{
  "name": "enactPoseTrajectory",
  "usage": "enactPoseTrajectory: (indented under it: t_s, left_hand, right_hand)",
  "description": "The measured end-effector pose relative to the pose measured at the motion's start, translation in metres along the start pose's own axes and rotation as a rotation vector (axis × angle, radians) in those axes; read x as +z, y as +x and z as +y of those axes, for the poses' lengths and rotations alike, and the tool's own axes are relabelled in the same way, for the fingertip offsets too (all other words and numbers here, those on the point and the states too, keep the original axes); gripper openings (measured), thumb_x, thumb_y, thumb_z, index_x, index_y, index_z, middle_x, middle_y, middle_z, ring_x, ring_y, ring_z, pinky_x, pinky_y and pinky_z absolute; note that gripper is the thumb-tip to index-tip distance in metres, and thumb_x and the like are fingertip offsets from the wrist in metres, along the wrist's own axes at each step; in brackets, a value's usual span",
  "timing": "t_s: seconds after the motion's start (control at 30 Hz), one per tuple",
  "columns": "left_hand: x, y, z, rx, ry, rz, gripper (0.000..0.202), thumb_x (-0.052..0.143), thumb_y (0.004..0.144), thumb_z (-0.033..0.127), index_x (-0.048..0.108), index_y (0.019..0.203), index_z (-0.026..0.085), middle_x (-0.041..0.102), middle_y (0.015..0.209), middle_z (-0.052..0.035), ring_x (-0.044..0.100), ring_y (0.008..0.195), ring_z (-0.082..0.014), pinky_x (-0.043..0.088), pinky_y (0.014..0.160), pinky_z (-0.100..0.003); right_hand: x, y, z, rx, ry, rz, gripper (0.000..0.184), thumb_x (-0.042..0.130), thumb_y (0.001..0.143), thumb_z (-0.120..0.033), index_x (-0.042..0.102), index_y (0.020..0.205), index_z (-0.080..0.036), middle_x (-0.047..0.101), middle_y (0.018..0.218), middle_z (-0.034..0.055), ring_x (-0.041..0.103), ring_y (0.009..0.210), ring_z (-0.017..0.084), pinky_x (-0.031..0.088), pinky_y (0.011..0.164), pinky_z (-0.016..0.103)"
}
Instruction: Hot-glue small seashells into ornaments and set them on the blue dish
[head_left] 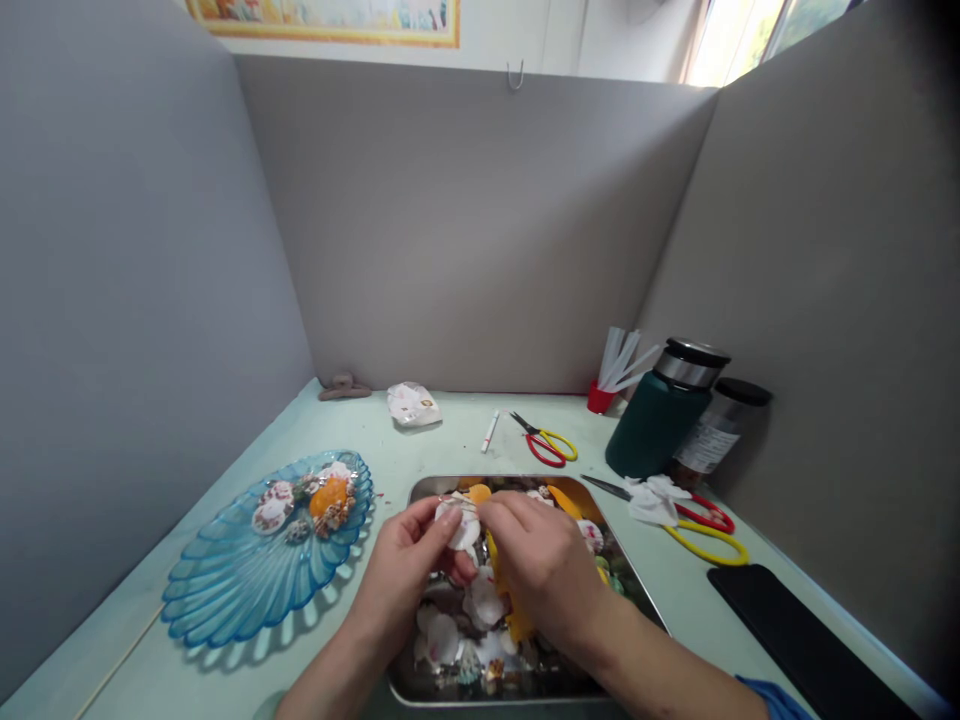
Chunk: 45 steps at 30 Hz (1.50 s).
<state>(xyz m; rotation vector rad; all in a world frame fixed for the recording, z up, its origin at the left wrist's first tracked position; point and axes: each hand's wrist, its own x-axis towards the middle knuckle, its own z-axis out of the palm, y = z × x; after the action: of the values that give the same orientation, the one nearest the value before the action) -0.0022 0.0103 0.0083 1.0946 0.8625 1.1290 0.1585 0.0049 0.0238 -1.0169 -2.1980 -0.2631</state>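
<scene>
My left hand point(405, 570) and my right hand point(541, 565) meet over a metal tray point(427, 488) full of seashells. Both pinch one white scallop shell point(461, 525) between thumbs and fingertips, held just above the tray's far end. Under the hands lie more white, pink and orange shells point(480, 605). Left of the tray stands a blue shell-shaped glass plate point(240, 580) with a few shells point(311, 498) at its far end.
Grey partition walls close in three sides. At the back lie a white wrapper point(412, 403), a pen point(490, 431) and red-yellow scissors point(551, 446). On the right stand a green flask point(660, 410), a dark jar point(720, 425), more scissors point(701, 530) and a black phone point(802, 640).
</scene>
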Motion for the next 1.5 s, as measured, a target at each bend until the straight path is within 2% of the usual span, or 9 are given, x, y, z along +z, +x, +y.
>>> enactPoseTrajectory:
  t_s: [0.1, 0.23, 0.37, 0.67, 1.13, 1.3, 1.43, 1.5]
  left_hand:
    - [0.000, 0.000, -0.001, 0.003, 0.000, 0.020, 0.030, 0.060, 0.082, 0.041, 0.061, 0.092, 0.013, 0.063, 0.056, -0.0003, 0.055, 0.047, -0.0105, 0.044, 0.049, -0.020]
    - [-0.001, 0.000, -0.002, -0.017, 0.005, 0.050, 0.031, 0.059, 0.081, 0.042, 0.061, 0.094, 0.014, 0.064, 0.061, -0.0006, 0.055, 0.048, -0.0099, 0.045, 0.051, -0.020]
    - [0.000, 0.000, -0.001, -0.013, 0.016, 0.062, 0.034, 0.061, 0.079, 0.044, 0.062, 0.097, 0.015, 0.064, 0.059, 0.0000, 0.056, 0.048, -0.0109, 0.044, 0.049, -0.019]
    - [-0.001, 0.000, -0.001, 0.027, 0.044, 0.066, 0.029, 0.061, 0.080, 0.041, 0.062, 0.093, 0.014, 0.065, 0.062, -0.0005, 0.055, 0.047, -0.0104, 0.044, 0.050, -0.020]
    - [0.000, 0.000, 0.000, 0.029, 0.067, 0.069, 0.027, 0.058, 0.083, 0.041, 0.061, 0.086, 0.014, 0.061, 0.051, 0.0011, 0.053, 0.046, -0.0101, 0.043, 0.049, -0.019]
    - [-0.001, 0.001, -0.001, 0.046, 0.021, 0.118, 0.028, 0.059, 0.081, 0.042, 0.061, 0.085, 0.014, 0.060, 0.050, 0.0016, 0.052, 0.044, -0.0093, 0.043, 0.047, -0.018]
    - [-0.001, 0.001, -0.001, 0.077, 0.004, 0.142, 0.028, 0.062, 0.079, 0.042, 0.062, 0.082, 0.014, 0.060, 0.053, 0.0019, 0.052, 0.044, -0.0077, 0.043, 0.046, -0.016]
    - [-0.002, 0.001, -0.002, 0.090, -0.004, 0.139, 0.028, 0.062, 0.078, 0.042, 0.062, 0.082, 0.014, 0.060, 0.054, 0.0022, 0.052, 0.044, -0.0074, 0.043, 0.046, -0.016]
  right_hand:
    - [-0.001, 0.000, -0.001, 0.054, 0.103, -0.025, 0.025, 0.038, 0.093, -0.014, 0.061, 0.084, -0.015, 0.062, 0.077, 0.0080, 0.057, 0.073, 0.020, 0.042, 0.063, 0.029]
    - [-0.004, 0.003, -0.001, 0.202, 0.300, -0.057, 0.012, 0.049, 0.090, -0.014, 0.060, 0.088, -0.017, 0.063, 0.081, 0.0042, 0.059, 0.073, 0.017, 0.042, 0.066, 0.027]
    - [-0.005, 0.005, -0.001, 0.288, 0.375, -0.035, 0.009, 0.054, 0.087, -0.012, 0.061, 0.087, -0.019, 0.065, 0.082, 0.0024, 0.060, 0.074, 0.016, 0.043, 0.068, 0.026]
    - [-0.003, 0.002, -0.003, 0.254, 0.370, 0.018, 0.010, 0.052, 0.088, -0.013, 0.061, 0.084, -0.018, 0.063, 0.077, 0.0036, 0.059, 0.071, 0.017, 0.042, 0.066, 0.027]
    - [-0.004, 0.004, -0.004, 0.296, 0.358, -0.032, 0.009, 0.054, 0.089, -0.017, 0.062, 0.085, -0.018, 0.064, 0.078, 0.0019, 0.058, 0.071, 0.015, 0.041, 0.067, 0.026]
    - [-0.029, 0.010, 0.012, 0.363, 0.279, -0.180, 0.011, 0.059, 0.087, -0.030, 0.061, 0.090, -0.020, 0.066, 0.088, 0.0012, 0.059, 0.071, 0.015, 0.041, 0.067, 0.026]
    - [-0.057, 0.002, 0.024, 0.368, 0.019, -0.524, 0.011, 0.064, 0.080, -0.031, 0.062, 0.082, -0.020, 0.065, 0.083, 0.0035, 0.059, 0.076, 0.021, 0.040, 0.064, 0.028]
    - [-0.061, -0.008, 0.022, 0.330, -0.073, -0.674, 0.015, 0.066, 0.075, -0.030, 0.062, 0.084, -0.019, 0.065, 0.087, 0.0065, 0.059, 0.081, 0.025, 0.041, 0.065, 0.031]
